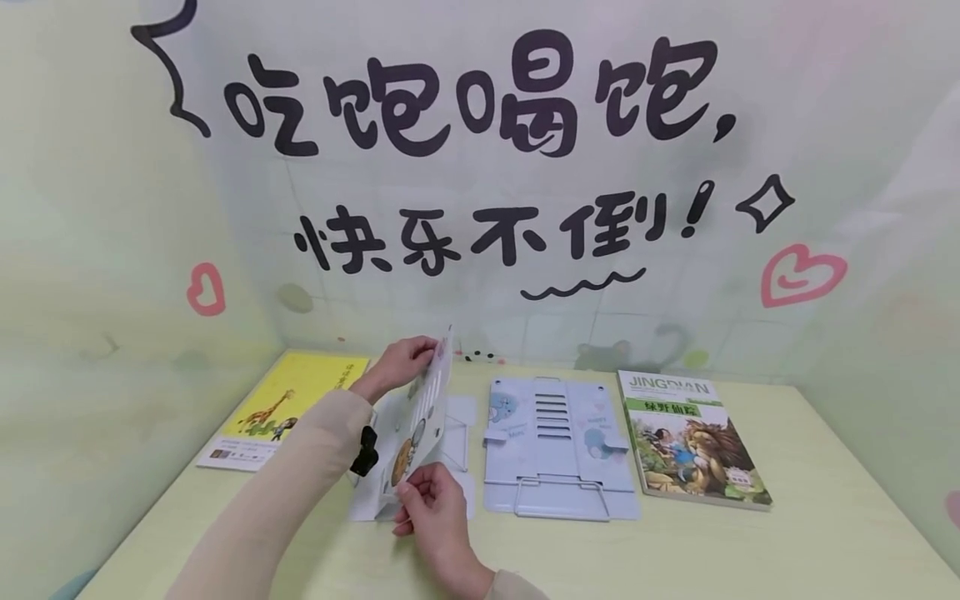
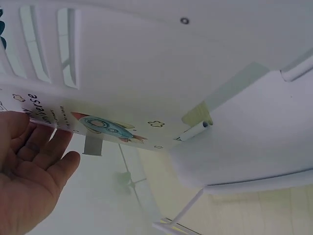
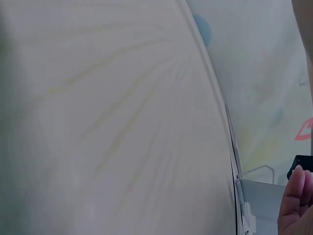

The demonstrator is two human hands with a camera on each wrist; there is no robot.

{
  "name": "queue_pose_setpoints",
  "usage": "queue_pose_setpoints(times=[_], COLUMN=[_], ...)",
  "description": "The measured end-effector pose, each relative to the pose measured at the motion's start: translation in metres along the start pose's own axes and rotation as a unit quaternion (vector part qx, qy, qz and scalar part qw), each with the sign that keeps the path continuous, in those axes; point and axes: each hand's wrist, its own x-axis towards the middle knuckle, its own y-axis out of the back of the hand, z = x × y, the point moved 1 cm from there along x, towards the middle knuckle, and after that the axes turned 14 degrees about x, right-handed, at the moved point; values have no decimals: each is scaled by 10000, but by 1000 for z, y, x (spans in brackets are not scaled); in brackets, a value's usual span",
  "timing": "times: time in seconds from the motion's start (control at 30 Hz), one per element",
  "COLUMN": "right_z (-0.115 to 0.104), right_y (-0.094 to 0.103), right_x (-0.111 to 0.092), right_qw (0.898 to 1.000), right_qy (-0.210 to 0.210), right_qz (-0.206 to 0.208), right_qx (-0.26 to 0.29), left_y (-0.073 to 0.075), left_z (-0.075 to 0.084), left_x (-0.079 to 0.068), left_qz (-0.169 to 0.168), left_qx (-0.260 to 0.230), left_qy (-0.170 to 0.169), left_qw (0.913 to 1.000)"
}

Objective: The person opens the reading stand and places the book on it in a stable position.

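Note:
A white cartoon-printed book stand, with its slotted panel (image 1: pixel 429 408) tilted steeply up, stands at centre left over a pale base (image 1: pixel 367 505). My left hand (image 1: pixel 405 358) holds the panel's upper edge. In the left wrist view, the fingers of the left hand (image 2: pixel 34 171) curl at the panel's edge beside a printed rocket (image 2: pixel 105 126). Lower down, my right hand (image 1: pixel 442 521) pinches the near bottom corner between thumb and fingers. A wire leg (image 1: pixel 466 450) shows behind the panel. One broad pale surface (image 3: pixel 122 122) fills most of the right wrist view.
Right of the hands, a second blue-white book stand (image 1: pixel 553 454) lies flat, its wire support at the near edge. Beside it lies a book with a lion cover (image 1: pixel 697 450). A yellow giraffe book (image 1: pixel 262 408) lies at the left, partly behind the left sleeve (image 1: pixel 277 500).

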Motion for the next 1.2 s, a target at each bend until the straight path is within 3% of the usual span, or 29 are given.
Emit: queue_pose_setpoints(times=[0.6, 0.87, 1.2], right_z=[-17, -27, -41], right_y=[22, 42, 60], right_x=[26, 53, 90], right_qw=[9993, 9950, 9774], right_qy=[73, 331, 473], right_qz=[290, 532, 978], right_qx=[-225, -779, -1811], left_y=[20, 31, 36], left_z=[-37, -54, -71], left_x=[-16, -34, -57], left_qz=[465, 790, 1266], left_qx=[201, 3, -145], left_qy=[931, 1218, 1444], left_qw=[9944, 9894, 9813])
